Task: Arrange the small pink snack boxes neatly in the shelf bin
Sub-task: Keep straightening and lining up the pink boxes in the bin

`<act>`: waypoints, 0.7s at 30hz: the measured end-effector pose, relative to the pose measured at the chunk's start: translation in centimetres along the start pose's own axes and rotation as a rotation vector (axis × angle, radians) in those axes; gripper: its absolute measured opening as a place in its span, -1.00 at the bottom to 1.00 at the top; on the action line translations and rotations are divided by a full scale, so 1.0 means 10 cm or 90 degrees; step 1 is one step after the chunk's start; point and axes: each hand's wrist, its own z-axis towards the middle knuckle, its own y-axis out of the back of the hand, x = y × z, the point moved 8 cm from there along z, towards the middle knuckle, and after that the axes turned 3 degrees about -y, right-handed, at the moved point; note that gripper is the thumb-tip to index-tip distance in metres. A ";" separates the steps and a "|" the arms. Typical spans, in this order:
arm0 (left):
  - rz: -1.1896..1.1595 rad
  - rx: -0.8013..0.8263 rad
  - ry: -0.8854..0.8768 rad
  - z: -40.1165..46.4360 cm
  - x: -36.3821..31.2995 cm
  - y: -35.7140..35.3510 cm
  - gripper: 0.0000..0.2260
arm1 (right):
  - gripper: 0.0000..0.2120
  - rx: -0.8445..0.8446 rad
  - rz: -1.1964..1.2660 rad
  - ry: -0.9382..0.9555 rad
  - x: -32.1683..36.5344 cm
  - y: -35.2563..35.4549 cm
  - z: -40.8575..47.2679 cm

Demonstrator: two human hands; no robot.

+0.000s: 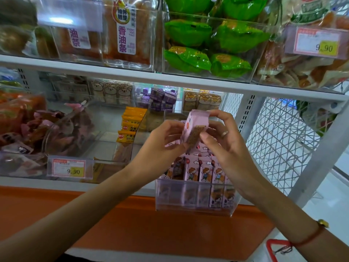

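A white shelf runs across the view, with an orange ledge below it on the near side. On the upper level, clear tubs hold green packets in the middle and orange-brown bagged snacks to the left. A wire rack stands to the right of the shelf.

On the lower level, a clear bin sits at the near edge, right of centre. Pink boxes stand upright in it, side by side in a row at the front, each printed with a cartoon child; more lie behind them, partly hidden by the hands. To the left of the bin stand yellow packets, and farther left is a tub of dark wrapped snacks with a price tag reading 9.90 on its front. Purple boxes sit at the far side of the shelf.

Above the bin, both hands hold a small stack of pink packs — tilted, its upper end toward the far side. The left hand pinches the stack's left side with curled fingers; the right hand grips its right side, thumb at the near end and fingers over the top. A ring shows on one right finger, and a red cord bracelet circles the right wrist.
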 end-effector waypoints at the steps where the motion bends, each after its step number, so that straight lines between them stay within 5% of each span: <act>1: 0.004 0.003 -0.008 -0.01 -0.01 -0.01 -0.73 | -0.69 0.001 0.005 0.002 0.00 0.00 0.00; 5: 0.001 0.024 -0.013 -0.03 0.01 -0.06 -0.66 | -0.67 -0.008 -0.005 -0.003 -0.03 0.02 0.01; 10: -0.059 -0.091 -0.044 -0.04 -0.04 0.04 -0.68 | -0.28 0.038 -0.117 -0.014 -0.10 -0.10 -0.02; 16: -0.100 -0.119 -0.021 -0.07 0.00 0.05 -0.59 | -0.62 -0.033 -0.086 -0.033 -0.13 -0.07 -0.03; 19: -0.112 -0.124 -0.024 -0.03 -0.01 0.13 -0.36 | -0.64 0.004 -0.075 -0.115 -0.24 -0.01 -0.02; 21: -0.127 -0.113 -0.019 0.00 -0.01 0.17 -0.39 | -0.58 0.022 -0.044 -0.168 -0.34 0.01 -0.04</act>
